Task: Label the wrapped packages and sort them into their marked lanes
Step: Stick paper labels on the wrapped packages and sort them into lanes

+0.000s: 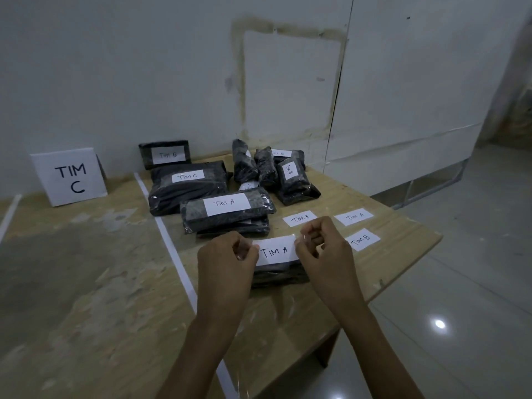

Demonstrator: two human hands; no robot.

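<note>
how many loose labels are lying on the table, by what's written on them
TIM A loose labels: 2, one and another to its right
TIM B loose labels: 1
Total: 3
Not counted: the TIM A label that the hands are holding to a package.

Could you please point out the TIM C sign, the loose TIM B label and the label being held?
TIM C sign point(70, 177): head view, centre of its face.
Loose TIM B label point(362, 239): head view, on its writing.
Held TIM A label point(275, 251): head view, middle.
</note>
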